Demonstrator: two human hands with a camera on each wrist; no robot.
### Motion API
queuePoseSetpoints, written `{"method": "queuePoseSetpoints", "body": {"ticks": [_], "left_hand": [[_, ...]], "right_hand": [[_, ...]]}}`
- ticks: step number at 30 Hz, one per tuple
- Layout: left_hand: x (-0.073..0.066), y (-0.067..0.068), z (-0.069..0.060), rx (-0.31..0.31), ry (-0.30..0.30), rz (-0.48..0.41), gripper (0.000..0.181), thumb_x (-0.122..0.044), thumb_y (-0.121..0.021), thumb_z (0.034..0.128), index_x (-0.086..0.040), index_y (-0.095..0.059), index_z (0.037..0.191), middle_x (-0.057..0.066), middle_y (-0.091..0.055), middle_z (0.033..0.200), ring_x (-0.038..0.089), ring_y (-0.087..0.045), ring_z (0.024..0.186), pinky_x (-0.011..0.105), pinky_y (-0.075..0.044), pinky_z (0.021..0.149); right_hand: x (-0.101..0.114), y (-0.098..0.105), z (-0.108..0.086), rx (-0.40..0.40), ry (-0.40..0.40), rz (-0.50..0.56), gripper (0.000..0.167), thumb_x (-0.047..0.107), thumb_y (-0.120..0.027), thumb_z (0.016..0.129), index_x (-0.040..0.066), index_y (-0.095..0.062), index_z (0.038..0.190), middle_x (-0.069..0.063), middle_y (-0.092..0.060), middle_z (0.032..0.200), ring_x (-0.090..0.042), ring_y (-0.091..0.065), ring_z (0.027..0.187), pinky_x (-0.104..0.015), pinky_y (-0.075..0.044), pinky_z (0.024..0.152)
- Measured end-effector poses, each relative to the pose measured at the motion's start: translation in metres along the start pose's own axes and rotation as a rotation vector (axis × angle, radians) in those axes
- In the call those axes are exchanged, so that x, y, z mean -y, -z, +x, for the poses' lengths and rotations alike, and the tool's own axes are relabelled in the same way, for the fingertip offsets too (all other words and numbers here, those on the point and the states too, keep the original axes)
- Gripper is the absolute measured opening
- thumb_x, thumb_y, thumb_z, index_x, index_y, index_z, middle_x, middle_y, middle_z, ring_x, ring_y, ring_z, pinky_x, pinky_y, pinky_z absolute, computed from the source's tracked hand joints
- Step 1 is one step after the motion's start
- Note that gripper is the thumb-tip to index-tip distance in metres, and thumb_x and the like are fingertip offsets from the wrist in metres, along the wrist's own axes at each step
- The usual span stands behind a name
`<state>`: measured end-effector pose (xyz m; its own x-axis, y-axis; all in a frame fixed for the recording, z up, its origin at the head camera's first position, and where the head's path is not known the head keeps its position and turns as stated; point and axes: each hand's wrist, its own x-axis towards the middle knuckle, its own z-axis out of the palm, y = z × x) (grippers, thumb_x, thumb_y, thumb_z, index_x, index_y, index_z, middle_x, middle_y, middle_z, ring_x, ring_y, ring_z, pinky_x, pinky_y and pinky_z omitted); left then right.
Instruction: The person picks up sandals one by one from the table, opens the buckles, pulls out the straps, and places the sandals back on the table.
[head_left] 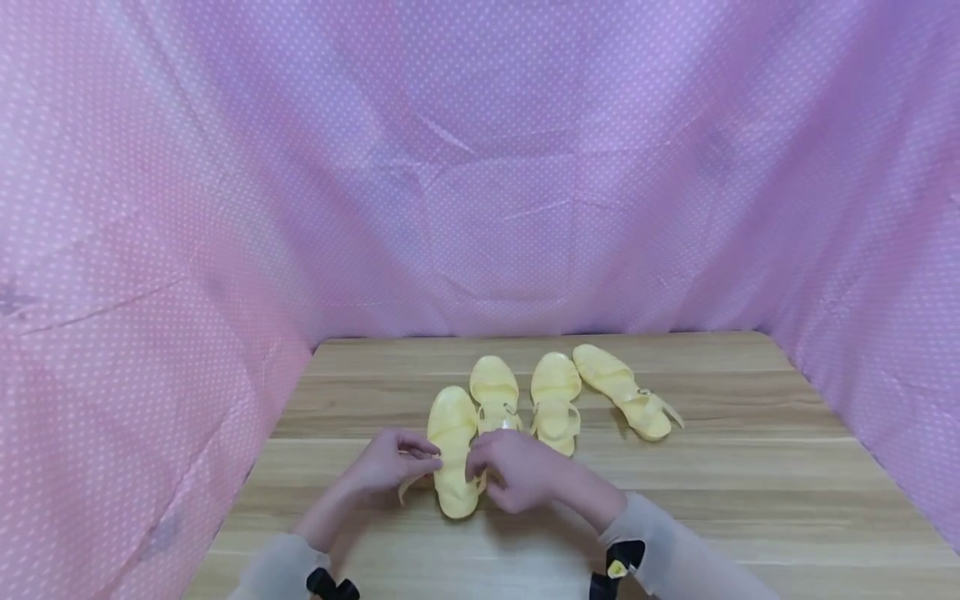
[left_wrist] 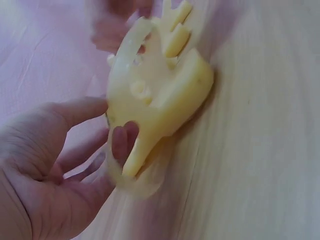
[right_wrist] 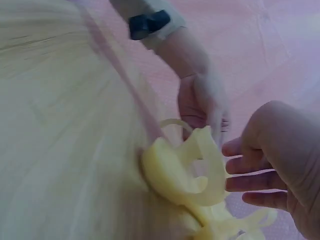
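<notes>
A pale yellow sandal (head_left: pixel 452 450) lies sole-down on the wooden table, its toe pointing away. My left hand (head_left: pixel 395 461) is at its left side. In the left wrist view, the left thumb rests against the outside of the sandal's ankle strap (left_wrist: pixel 120 95), while fingers curl behind it and show through a gap. My right hand (head_left: pixel 517 468) is at the sandal's right side. In the right wrist view, its fingers (right_wrist: pixel 250 181) extend loosely, tips close to or touching the strap; contact is hard to tell. A loose strap end hangs near the left hand.
Two more yellow sandals, one left (head_left: pixel 493 383) and one right (head_left: pixel 556 379), stand just beyond the right hand. Farther right, another sandal (head_left: pixel 622 390) lies at an angle with its strap sticking out. A pink dotted cloth (head_left: pixel 517 208) surrounds the table (head_left: pixel 720 500).
</notes>
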<state>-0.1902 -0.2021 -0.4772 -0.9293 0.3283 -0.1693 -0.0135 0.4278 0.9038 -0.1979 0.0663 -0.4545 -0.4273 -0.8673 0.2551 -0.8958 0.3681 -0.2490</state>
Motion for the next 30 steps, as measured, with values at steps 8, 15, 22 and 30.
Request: {"method": "queuePoseSetpoints", "body": {"ticks": [8,15,22,30], "left_hand": [[0.000,-0.011,0.001,-0.180,-0.007,0.032,0.024,-0.018,-0.092,0.0824,-0.001,-0.081,0.094,0.008,-0.080,0.084,0.011,-0.075,0.073,0.024,-0.062,0.067],[0.005,-0.026,-0.002,-0.295,-0.055,0.038,0.023,-0.013,-0.097,0.0748,-0.002,-0.079,0.082,0.007,-0.079,0.076,0.009,-0.072,0.065,0.022,-0.061,0.062],[0.006,-0.030,-0.005,-0.302,-0.052,0.068,0.019,-0.015,-0.095,0.0771,-0.004,-0.081,0.084,0.006,-0.080,0.078,0.008,-0.071,0.066,0.021,-0.060,0.062],[0.007,-0.023,-0.009,-0.252,-0.023,0.076,0.017,-0.020,-0.093,0.0803,-0.008,-0.084,0.089,0.006,-0.082,0.082,0.005,-0.069,0.067,0.021,-0.055,0.056]], "right_hand": [[-0.005,-0.002,0.044,-0.102,-0.135,0.035,0.012,0.008,-0.071,0.096,0.012,-0.080,0.103,0.002,-0.079,0.097,-0.008,-0.070,0.085,-0.021,-0.057,0.078],[-0.007,-0.014,0.052,0.024,-0.192,0.076,0.009,0.010,-0.079,0.093,0.016,-0.082,0.088,0.008,-0.079,0.083,0.000,-0.067,0.074,-0.011,-0.051,0.068],[-0.014,-0.018,0.048,0.094,-0.225,0.195,0.004,0.018,-0.081,0.095,0.019,-0.085,0.094,0.011,-0.080,0.085,0.010,-0.063,0.073,-0.007,-0.051,0.068],[-0.027,-0.023,0.052,0.105,-0.223,0.391,0.005,0.015,-0.085,0.090,0.015,-0.086,0.096,0.004,-0.082,0.085,0.011,-0.064,0.069,-0.010,-0.055,0.068]]}}
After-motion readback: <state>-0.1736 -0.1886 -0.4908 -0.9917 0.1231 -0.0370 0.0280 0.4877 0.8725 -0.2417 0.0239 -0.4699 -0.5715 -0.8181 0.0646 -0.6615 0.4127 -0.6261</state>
